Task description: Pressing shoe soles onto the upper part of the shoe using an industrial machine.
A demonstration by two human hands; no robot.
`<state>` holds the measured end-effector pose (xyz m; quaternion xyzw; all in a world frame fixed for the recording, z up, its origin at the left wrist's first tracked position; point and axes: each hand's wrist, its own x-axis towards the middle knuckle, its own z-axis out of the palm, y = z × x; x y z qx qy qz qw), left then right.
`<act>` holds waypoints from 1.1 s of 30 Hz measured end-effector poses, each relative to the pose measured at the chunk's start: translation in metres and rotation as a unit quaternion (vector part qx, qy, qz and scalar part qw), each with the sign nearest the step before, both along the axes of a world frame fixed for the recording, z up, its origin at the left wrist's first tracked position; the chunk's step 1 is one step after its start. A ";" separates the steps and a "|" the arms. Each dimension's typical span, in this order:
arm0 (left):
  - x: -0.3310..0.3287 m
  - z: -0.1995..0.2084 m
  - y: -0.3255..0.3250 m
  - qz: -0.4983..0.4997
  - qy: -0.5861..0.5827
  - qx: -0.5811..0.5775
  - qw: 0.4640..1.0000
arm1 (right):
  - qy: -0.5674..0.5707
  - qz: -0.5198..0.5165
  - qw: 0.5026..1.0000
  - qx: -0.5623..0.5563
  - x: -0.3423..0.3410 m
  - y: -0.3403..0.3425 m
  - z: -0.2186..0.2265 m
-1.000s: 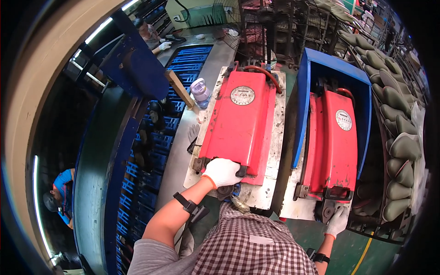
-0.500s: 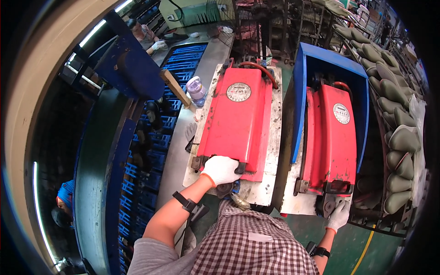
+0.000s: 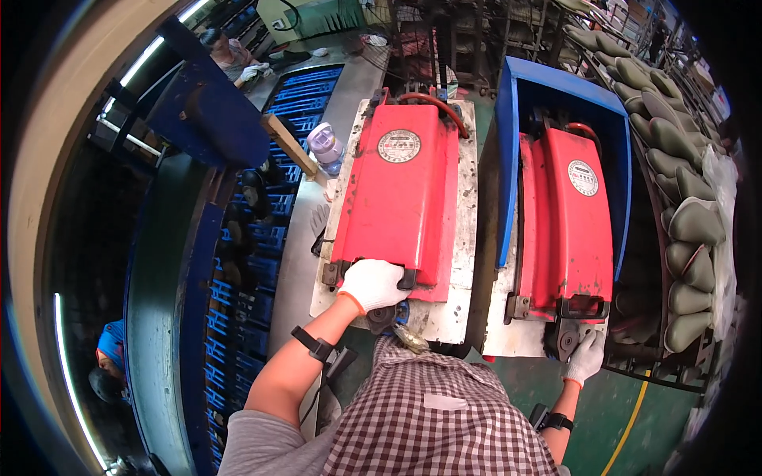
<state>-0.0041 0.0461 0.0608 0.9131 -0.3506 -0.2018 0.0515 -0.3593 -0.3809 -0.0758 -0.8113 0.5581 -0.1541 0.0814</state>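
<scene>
My left hand (image 3: 373, 285), in a white knit glove with an orange cuff, is closed round the black handle (image 3: 408, 279) at the near end of the left red machine cover (image 3: 389, 202). That cover lies lowered on its pale, stained base plate (image 3: 440, 321). At the front edge of the second machine, my right hand (image 3: 585, 358), gloved alike, is curled beside a black round-ended bracket (image 3: 567, 342). What its fingers grip there is hidden. Above it sits the right red cover (image 3: 583, 230), also lowered, with an empty-looking black handle (image 3: 585, 308) at its near end.
A blue hood (image 3: 563, 83) surrounds the right machine's back and sides. Greyish-green insole-shaped pieces (image 3: 698, 220) crowd a rack at the right. A clear bottle (image 3: 325, 149) stands on the metal table left of the machines. Beyond the blue conveyor (image 3: 303, 95), a co-worker (image 3: 230, 54) works.
The view has shifted slightly, so the machines appear a little further left and higher. Both hands keep their places on the two machines, and both covers stay lowered.
</scene>
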 end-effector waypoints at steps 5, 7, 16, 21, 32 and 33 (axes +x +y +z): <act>0.000 -0.001 0.000 -0.004 -0.007 -0.004 1.000 | -0.026 0.034 0.998 -0.047 0.001 0.000 -0.001; 0.001 -0.002 0.001 -0.007 -0.012 -0.009 1.000 | -0.035 0.029 0.998 -0.045 0.002 0.002 0.000; 0.003 0.001 0.000 -0.003 -0.012 -0.007 1.000 | -0.031 0.009 0.999 -0.009 0.010 0.006 0.008; -0.003 0.002 -0.001 0.003 -0.001 -0.007 1.000 | -0.050 0.048 0.997 -0.044 0.005 0.008 0.010; -0.002 0.001 0.001 -0.010 -0.012 -0.007 1.000 | -0.046 0.045 0.997 -0.048 0.003 0.009 0.010; -0.002 0.002 0.000 -0.007 -0.010 -0.005 1.000 | -0.047 0.039 0.997 -0.041 0.004 0.008 0.009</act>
